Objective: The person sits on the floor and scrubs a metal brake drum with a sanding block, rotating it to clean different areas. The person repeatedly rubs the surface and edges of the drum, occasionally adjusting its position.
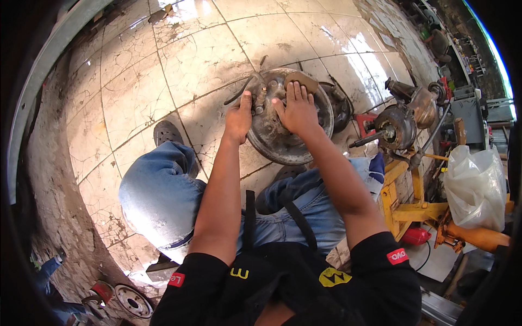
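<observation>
A dirty round metal plate [283, 149], which looks like a drum brake backing plate, stands tilted in front of my knees. My left hand [239, 120] is closed on its left rim, thumb on top and the other fingers hidden below. Beside that thumb is a small brownish cylindrical fitting [260, 101] on the plate. On the plate's upper right, my right hand [299, 113] lies with fingers stretched flat and thumb spread, its fingertips over a thin brown piece [305, 82] like sandpaper or card. A black curved hose [238, 92] lies at the upper left of the plate.
Behind the plate's right side sits another dark round part [340, 108]. Farther right, a greasy axle housing [399, 125] rests by a yellow metal stand [416, 209]. A clear plastic bag [476, 187] hangs near it. A steel wheel [133, 301] lies lower left on the cracked tiles.
</observation>
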`<move>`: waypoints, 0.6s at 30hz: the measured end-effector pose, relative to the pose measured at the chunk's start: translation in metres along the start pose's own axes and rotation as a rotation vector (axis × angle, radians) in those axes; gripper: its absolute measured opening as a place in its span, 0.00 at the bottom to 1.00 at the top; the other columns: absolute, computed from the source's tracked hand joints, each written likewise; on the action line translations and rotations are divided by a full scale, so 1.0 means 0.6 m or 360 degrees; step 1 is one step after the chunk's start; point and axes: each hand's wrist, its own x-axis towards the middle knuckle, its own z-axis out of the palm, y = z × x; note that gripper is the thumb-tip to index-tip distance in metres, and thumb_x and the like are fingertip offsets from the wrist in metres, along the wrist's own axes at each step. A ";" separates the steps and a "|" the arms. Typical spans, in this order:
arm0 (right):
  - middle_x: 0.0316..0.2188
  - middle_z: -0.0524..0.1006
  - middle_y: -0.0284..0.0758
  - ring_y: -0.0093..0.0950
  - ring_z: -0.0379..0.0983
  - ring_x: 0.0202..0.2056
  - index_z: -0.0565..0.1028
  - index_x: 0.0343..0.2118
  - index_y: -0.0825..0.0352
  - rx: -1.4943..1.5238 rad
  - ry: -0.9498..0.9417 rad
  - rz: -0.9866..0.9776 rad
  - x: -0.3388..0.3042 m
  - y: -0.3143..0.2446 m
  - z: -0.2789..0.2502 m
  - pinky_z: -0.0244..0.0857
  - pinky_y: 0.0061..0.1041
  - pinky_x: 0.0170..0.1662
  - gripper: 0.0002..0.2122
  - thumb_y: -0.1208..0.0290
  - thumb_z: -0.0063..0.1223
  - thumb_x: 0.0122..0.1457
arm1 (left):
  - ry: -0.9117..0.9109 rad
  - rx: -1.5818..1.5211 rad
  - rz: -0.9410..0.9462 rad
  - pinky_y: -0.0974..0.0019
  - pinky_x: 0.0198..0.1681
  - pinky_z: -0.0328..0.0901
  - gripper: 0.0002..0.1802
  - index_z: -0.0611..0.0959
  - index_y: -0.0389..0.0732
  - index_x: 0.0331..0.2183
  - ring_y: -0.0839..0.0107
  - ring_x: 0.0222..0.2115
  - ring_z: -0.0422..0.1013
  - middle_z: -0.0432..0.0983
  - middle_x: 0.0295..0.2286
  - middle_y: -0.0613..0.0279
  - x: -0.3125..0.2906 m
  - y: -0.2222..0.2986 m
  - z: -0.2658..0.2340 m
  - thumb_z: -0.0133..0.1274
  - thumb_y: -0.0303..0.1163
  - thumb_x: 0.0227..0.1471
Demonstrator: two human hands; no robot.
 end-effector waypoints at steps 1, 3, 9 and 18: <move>0.64 0.51 0.53 0.48 0.47 0.65 0.52 0.63 0.74 -0.0015 -0.0015 0.0035 0.006 -0.005 -0.004 0.41 0.47 0.65 0.37 0.43 0.32 0.63 | 0.0023 -0.0013 0.0114 0.66 0.42 0.65 0.41 0.77 0.23 0.44 0.68 0.37 0.69 0.77 0.38 0.48 0.003 -0.006 0.001 0.45 0.59 0.57; 0.63 0.53 0.53 0.49 0.48 0.64 0.54 0.62 0.74 0.0024 0.0067 -0.0120 -0.027 -0.023 0.014 0.42 0.47 0.64 0.35 0.45 0.34 0.64 | 0.0000 -0.0105 0.0156 0.65 0.41 0.66 0.41 0.77 0.23 0.44 0.68 0.35 0.69 0.77 0.37 0.48 0.017 -0.024 -0.010 0.46 0.59 0.57; 0.64 0.56 0.47 0.43 0.51 0.64 0.57 0.62 0.70 0.0095 0.0040 -0.0175 -0.033 -0.016 0.004 0.42 0.49 0.64 0.33 0.45 0.35 0.64 | 0.0001 -0.0141 -0.0005 0.65 0.39 0.66 0.40 0.78 0.23 0.43 0.69 0.34 0.69 0.77 0.34 0.51 0.013 -0.017 -0.002 0.46 0.59 0.57; 0.63 0.56 0.47 0.45 0.50 0.64 0.58 0.62 0.70 -0.0048 0.0088 -0.0116 -0.029 -0.029 0.007 0.41 0.47 0.65 0.35 0.43 0.34 0.63 | 0.0046 -0.0077 0.0036 0.66 0.42 0.65 0.40 0.78 0.22 0.43 0.68 0.36 0.70 0.77 0.36 0.48 -0.008 -0.013 0.004 0.46 0.58 0.58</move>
